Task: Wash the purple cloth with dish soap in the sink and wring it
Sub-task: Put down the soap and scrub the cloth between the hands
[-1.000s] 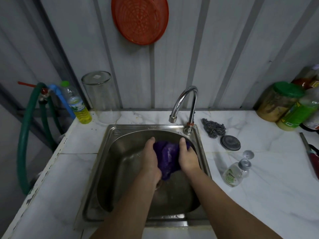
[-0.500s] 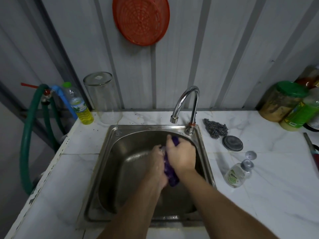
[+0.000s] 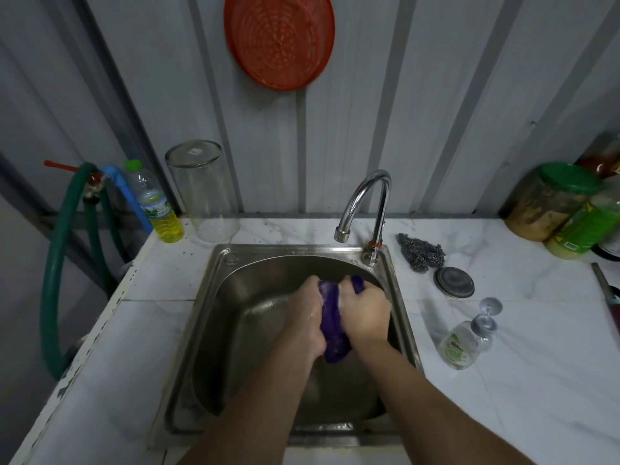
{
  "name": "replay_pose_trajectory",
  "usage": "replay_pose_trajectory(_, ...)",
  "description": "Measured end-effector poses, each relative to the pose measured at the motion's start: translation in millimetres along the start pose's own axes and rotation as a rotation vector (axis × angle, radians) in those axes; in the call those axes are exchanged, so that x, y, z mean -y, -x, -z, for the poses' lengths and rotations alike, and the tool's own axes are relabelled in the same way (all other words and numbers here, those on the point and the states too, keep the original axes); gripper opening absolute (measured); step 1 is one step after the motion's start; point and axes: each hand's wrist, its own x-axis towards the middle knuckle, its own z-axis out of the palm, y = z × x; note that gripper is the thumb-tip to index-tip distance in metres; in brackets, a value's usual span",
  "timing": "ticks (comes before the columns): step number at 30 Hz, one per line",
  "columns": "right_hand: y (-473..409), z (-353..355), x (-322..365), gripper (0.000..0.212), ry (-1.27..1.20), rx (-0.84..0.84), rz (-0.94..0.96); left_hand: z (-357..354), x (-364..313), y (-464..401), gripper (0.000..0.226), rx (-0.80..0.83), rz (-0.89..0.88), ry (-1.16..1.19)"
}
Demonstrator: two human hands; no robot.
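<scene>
The purple cloth [image 3: 331, 327] is bunched into a wet, sudsy roll over the steel sink [image 3: 231, 317]. My left hand [image 3: 307, 317] grips its left side and my right hand [image 3: 364, 313] grips its right side, both closed tight around it. A purple end pokes out above my right hand, and the lower end hangs between my wrists. The chrome tap [image 3: 365, 209] stands at the sink's back right; no water stream shows. A small clear dish soap pump bottle [image 3: 463, 344] lies on the counter to the right of the sink.
Right of the tap lie a steel scourer [image 3: 421, 251] and a round metal lid [image 3: 453, 282]. Jars and bottles [image 3: 563, 209] crowd the far right corner. A glass jar [image 3: 203, 193] and a yellow-liquid bottle [image 3: 157, 209] stand back left beside a green hose [image 3: 57, 263]. An orange basket [image 3: 280, 38] hangs on the wall.
The cloth was spread between my hands a second ago; my hands have closed together and bunched it, and now they have shifted against each other along the roll.
</scene>
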Motion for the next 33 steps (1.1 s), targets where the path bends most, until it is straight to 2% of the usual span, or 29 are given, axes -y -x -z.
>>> replay_pose_trajectory(3,40,-15,2,0.042,-0.013,0.073,0.179,13,-8,-14,0.049,-0.057,-0.109,-0.004)
replay_pose_trajectory(5,50,-21,7,0.047,-0.016,0.111,0.258,15,-9,-13,0.047,-0.018,-0.124,-0.014)
replay_pose_trajectory(6,43,-22,10,0.049,-0.001,0.085,0.241,16,-7,-13,0.043,-0.007,-0.125,-0.01)
replay_pose_trajectory(9,6,-13,10,0.043,0.06,-0.021,0.089,6,0,-4,0.032,0.056,0.042,0.049)
replay_pose_trajectory(11,-18,-7,2,0.042,0.064,0.008,-0.041,3,8,-3,0.031,0.108,0.117,0.054)
replay_pose_trajectory(14,-28,-6,-11,0.046,0.027,0.086,-0.138,13,11,-4,0.04,0.136,0.122,0.054)
replay_pose_trajectory(19,-7,-4,-14,0.034,-0.514,0.425,-0.477,24,-4,-7,0.051,0.141,0.006,0.182)
replay_pose_trajectory(21,7,-8,-9,0.015,-0.525,0.367,-0.396,22,-4,-11,0.053,0.064,-0.064,0.153)
replay_pose_trajectory(23,25,-8,-5,0.002,-0.412,0.214,-0.168,22,-10,-17,0.039,-0.034,-0.124,0.091)
replay_pose_trajectory(26,61,-6,-3,0.007,-0.247,0.205,0.296,34,-13,-28,0.023,-0.068,-0.215,-0.022)
replay_pose_trajectory(28,74,-13,-1,0.021,0.038,0.168,0.478,39,0,-26,0.024,0.057,-0.225,-0.062)
replay_pose_trajectory(29,73,-16,3,0.03,0.133,0.101,0.504,37,7,-20,0.023,0.119,-0.199,-0.036)
replay_pose_trajectory(30,67,-20,10,0.04,0.182,0.025,0.477,32,12,-15,0.022,0.107,-0.187,-0.008)
replay_pose_trajectory(31,57,-21,16,0.046,0.178,-0.013,0.394,25,16,-14,0.024,0.047,-0.21,-0.063)
replay_pose_trajectory(33,23,-16,25,0.044,0.079,0.005,0.153,12,15,-10,0.027,0.058,-0.113,-0.044)
